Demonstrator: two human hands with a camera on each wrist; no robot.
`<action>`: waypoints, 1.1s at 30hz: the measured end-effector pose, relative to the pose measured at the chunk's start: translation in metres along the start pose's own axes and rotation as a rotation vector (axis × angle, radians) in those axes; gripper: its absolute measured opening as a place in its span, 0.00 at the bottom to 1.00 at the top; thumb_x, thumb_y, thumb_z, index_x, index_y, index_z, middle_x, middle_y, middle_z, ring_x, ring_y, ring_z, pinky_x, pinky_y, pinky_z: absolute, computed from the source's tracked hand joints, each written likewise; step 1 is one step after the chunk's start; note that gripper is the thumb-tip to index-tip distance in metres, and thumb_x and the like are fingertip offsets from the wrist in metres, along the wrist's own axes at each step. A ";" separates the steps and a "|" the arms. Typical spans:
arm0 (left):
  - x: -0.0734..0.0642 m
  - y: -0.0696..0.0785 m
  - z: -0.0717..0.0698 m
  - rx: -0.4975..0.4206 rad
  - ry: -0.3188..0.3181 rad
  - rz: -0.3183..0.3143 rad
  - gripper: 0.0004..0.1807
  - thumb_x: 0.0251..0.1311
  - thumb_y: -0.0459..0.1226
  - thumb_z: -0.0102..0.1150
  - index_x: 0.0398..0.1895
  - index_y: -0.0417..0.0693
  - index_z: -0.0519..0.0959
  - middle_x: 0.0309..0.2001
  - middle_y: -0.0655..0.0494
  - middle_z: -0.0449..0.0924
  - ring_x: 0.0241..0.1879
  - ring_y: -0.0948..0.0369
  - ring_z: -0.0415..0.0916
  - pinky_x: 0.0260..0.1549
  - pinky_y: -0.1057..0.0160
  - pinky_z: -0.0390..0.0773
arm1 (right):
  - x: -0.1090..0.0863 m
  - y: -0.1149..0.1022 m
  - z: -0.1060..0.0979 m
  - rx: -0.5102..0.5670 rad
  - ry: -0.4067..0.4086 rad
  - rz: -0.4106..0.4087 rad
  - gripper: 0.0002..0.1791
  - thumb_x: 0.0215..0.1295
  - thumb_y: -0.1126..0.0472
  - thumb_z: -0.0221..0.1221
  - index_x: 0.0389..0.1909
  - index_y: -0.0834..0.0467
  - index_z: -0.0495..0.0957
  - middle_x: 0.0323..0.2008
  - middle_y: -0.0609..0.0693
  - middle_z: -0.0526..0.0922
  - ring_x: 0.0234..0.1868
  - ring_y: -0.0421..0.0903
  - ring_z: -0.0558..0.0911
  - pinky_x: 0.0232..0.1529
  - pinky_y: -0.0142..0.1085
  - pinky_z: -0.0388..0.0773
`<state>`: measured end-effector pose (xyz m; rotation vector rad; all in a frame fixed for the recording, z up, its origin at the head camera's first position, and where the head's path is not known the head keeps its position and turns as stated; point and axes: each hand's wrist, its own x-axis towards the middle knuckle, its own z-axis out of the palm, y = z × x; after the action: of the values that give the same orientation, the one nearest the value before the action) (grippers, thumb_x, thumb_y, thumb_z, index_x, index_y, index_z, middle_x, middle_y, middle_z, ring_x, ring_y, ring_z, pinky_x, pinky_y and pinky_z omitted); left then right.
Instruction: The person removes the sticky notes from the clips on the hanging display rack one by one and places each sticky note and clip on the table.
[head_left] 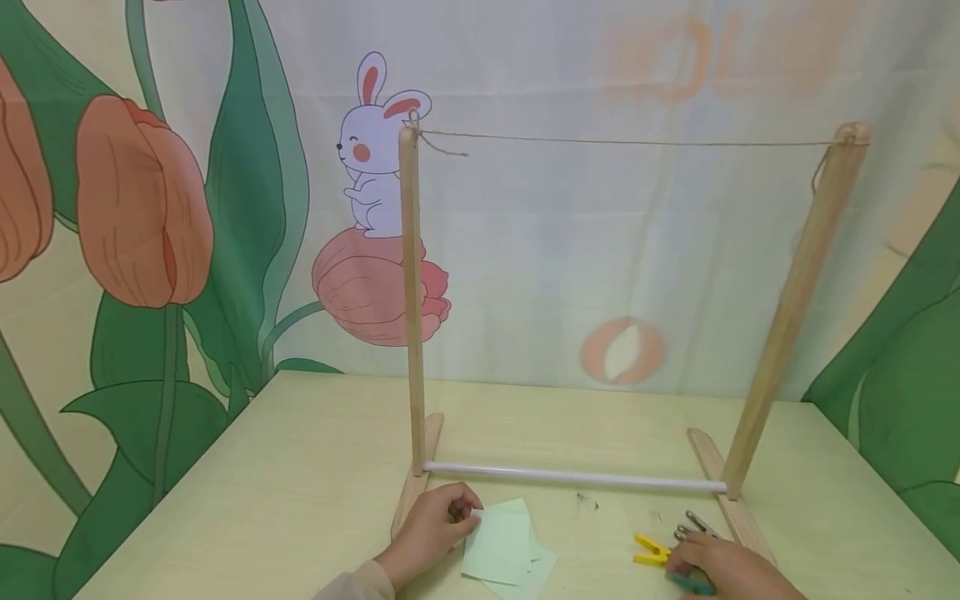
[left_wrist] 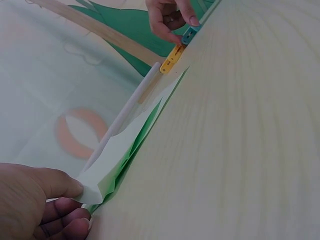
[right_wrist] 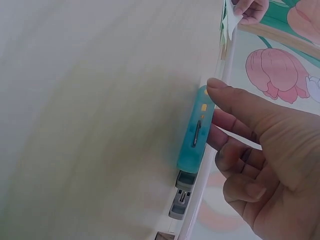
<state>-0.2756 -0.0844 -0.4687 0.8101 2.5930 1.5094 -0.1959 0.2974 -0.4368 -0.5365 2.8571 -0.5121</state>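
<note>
My left hand [head_left: 431,527] pinches the upper left corner of a pale green paper sheet [head_left: 497,543], one of several overlapping on the table. In the left wrist view the thumb lies on top of the lifted paper edge [left_wrist: 107,170], with the other fingers curled below. At the right, my right hand [head_left: 731,571] has its thumb and fingers at one end of a teal clothespin [right_wrist: 194,135], pinching it. A yellow clothespin [head_left: 651,551] lies just left of those fingers. Grey clothespins [head_left: 699,525] lie beyond them, partly hidden by the hand in the head view.
A wooden frame stands behind the hands, with a left post [head_left: 411,300], a right post [head_left: 795,308] and a white bottom rod [head_left: 577,477]. A thin string [head_left: 630,142] runs between the post tops. Behind the table [head_left: 262,475] hangs a printed curtain [head_left: 525,250].
</note>
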 end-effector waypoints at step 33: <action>0.003 -0.005 0.001 0.094 0.075 0.057 0.05 0.55 0.30 0.64 0.35 0.42 0.79 0.31 0.55 0.74 0.31 0.70 0.68 0.29 0.75 0.73 | -0.004 -0.004 -0.007 0.138 -0.002 0.141 0.13 0.53 0.49 0.69 0.37 0.48 0.81 0.37 0.42 0.78 0.26 0.34 0.67 0.25 0.28 0.65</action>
<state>-0.2800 -0.0843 -0.4723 0.8592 2.7362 1.4704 -0.1926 0.2971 -0.4286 -0.3093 2.8047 -0.6764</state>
